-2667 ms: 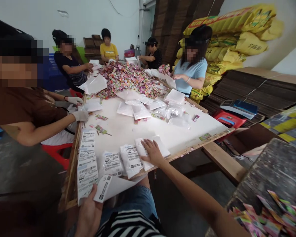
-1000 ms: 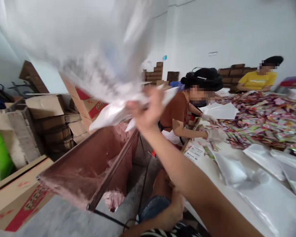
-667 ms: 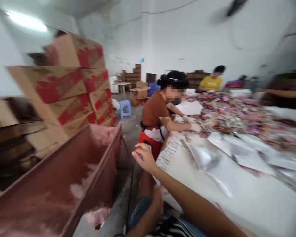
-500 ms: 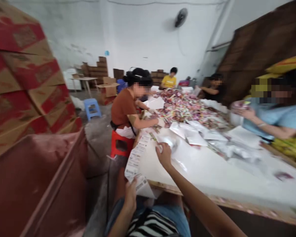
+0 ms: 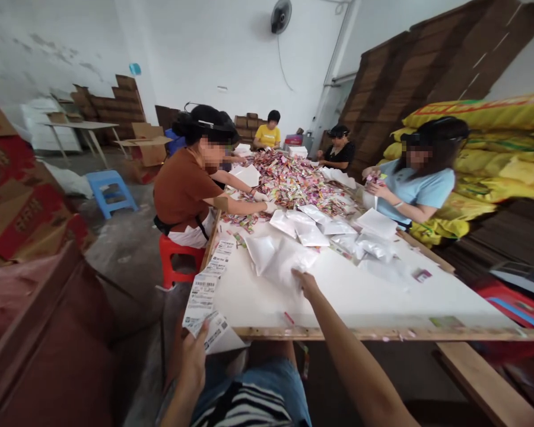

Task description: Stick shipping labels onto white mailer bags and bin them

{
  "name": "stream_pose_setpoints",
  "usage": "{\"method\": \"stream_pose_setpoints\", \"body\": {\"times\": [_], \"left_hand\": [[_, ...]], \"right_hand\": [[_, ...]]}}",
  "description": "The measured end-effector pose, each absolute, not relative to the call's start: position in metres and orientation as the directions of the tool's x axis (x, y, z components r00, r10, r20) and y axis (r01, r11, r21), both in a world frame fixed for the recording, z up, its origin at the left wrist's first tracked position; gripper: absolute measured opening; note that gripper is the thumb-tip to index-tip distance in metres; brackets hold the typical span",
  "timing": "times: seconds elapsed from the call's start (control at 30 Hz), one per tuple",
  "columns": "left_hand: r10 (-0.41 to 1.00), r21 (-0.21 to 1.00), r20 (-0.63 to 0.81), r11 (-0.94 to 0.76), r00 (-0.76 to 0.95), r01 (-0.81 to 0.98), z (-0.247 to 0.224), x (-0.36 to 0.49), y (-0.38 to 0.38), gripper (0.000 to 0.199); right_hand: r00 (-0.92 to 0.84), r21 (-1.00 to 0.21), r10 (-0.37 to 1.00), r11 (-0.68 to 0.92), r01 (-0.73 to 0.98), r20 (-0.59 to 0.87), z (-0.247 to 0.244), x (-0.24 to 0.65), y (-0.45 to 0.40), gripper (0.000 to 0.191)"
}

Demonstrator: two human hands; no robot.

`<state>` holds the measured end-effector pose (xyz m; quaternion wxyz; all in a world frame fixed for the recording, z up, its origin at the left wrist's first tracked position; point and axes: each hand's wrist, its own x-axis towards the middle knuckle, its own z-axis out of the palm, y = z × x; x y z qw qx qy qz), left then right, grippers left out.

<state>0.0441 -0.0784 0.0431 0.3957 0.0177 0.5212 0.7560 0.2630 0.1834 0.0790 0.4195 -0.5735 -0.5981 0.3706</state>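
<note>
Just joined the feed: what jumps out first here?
The big colourful heap of sweet packets at the far end of the white table, with people seated round it. Nearer, the right hand touches a white pouch, and the left hand holds a strip of labels at the table's near corner.

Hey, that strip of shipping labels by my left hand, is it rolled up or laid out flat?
Laid out flat. The label strip runs unrolled along the table edge, and the left hand holds its near end.

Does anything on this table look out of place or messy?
The label strip hangs over the table edge, its end held by the left hand. Stray candy wrappers lie away from the pile.
</note>
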Motion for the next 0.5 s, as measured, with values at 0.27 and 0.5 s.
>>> {"method": "stream_pose_setpoints", "body": {"times": [0.27, 0.5], "left_hand": [[0.647, 0.849, -0.344, -0.096, -0.681, -0.52, 0.066, 0.036, -0.089, 0.032], [0.726, 0.887, -0.344, 0.043, -0.595, -0.46, 0.043, 0.038, -0.08, 0.052]], "right_hand": [[-0.512, -0.809, 0.827, 0.457, 0.369, 0.233, 0.067, 0.226, 0.101, 0.006], [-0.325, -0.8, 0.944, 0.151, 0.581, -0.058, 0.074, 0.214, 0.157, 0.036]]}}
